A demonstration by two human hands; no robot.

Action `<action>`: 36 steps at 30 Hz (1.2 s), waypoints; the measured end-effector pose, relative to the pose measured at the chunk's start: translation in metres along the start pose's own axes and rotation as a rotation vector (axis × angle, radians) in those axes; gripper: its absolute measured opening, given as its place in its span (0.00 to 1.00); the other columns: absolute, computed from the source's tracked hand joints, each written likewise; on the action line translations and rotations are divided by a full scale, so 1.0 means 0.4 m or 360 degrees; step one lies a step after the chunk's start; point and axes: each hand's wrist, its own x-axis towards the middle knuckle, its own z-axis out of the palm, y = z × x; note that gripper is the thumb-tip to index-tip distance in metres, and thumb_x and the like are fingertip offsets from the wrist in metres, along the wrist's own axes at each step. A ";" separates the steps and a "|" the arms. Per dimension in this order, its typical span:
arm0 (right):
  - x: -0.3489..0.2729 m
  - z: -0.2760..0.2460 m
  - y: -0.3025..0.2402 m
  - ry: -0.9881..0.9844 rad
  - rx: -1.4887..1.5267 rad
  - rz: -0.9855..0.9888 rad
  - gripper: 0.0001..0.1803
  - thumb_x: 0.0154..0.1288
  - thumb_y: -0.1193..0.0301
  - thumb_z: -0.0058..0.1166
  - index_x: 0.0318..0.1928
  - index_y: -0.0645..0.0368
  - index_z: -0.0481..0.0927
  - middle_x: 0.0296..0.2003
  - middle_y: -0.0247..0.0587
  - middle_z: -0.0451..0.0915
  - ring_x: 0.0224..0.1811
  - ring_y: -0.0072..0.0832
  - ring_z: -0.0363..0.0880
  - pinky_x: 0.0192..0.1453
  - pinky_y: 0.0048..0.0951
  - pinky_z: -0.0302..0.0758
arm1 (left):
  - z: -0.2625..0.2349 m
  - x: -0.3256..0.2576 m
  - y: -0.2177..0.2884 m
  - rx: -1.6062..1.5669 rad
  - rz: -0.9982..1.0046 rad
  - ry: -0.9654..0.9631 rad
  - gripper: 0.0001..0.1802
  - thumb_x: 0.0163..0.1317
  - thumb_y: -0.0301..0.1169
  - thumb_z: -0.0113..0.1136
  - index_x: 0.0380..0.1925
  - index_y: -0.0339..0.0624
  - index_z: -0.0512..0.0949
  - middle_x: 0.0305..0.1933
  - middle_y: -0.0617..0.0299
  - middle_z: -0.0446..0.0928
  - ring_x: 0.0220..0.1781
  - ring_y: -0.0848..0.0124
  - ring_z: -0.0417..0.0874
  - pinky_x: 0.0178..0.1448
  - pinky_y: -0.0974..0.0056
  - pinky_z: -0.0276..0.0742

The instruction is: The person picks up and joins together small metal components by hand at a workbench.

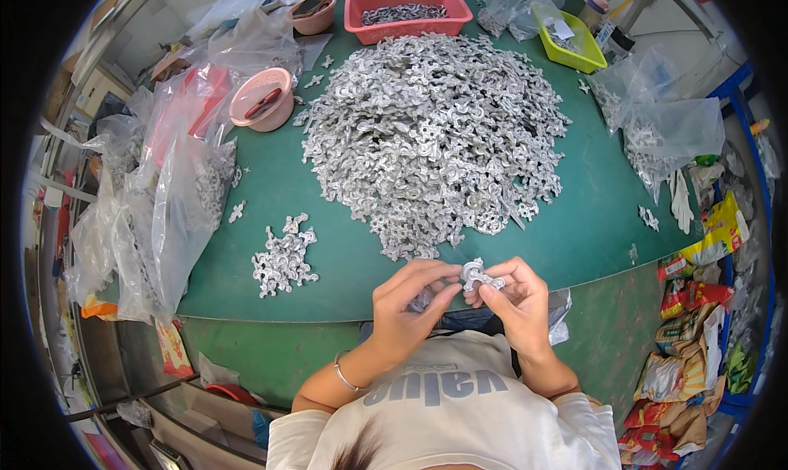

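Near the metal pile (431, 133), the right hand (524, 306) pinches a silvery part (474, 271), best kept steady, the left hand (397, 307) alongside, its grip unclear.

Metal part (474, 273), one: edges partly covered by the right hand (519, 299). 
Left hand (404, 304): palm hidden; contact with the part cannot be told. 
Heap of grey metal pieces (435, 133): under-layers hidden, many single outlines too small to tell. 
Clear plastic bags (152, 215), left side: contents blurred by film. 
Red-handled item (264, 102) in bowl: kind unclear. 
White shirt (460, 404): cut off by lower edge.
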 end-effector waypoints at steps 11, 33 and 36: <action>-0.016 0.000 -0.010 0.0019 -0.0302 -0.0170 0.08 0.56 0.81 0.53 0.37 0.68 0.72 0.31 0.43 0.78 0.33 0.23 0.77 0.39 0.22 0.73 | -0.003 0.008 0.010 -0.0016 0.0066 -0.0022 0.14 0.43 0.13 0.61 0.34 0.32 0.77 0.38 0.52 0.75 0.25 0.76 0.75 0.25 0.76 0.71; -0.015 0.007 -0.065 0.0069 -0.1315 -0.1111 0.14 0.38 0.81 0.63 0.31 0.69 0.77 0.23 0.44 0.76 0.25 0.36 0.74 0.30 0.30 0.66 | -0.012 0.017 0.024 -0.0199 0.0011 -0.0098 0.11 0.42 0.14 0.63 0.29 0.30 0.78 0.31 0.52 0.78 0.22 0.76 0.75 0.24 0.75 0.71; -0.016 0.007 -0.068 0.0067 -0.1332 -0.1128 0.14 0.38 0.81 0.63 0.30 0.68 0.77 0.23 0.44 0.76 0.25 0.35 0.74 0.30 0.30 0.66 | -0.012 0.019 0.026 -0.0198 0.0006 -0.0101 0.10 0.42 0.14 0.63 0.28 0.30 0.78 0.30 0.52 0.78 0.22 0.75 0.75 0.23 0.75 0.71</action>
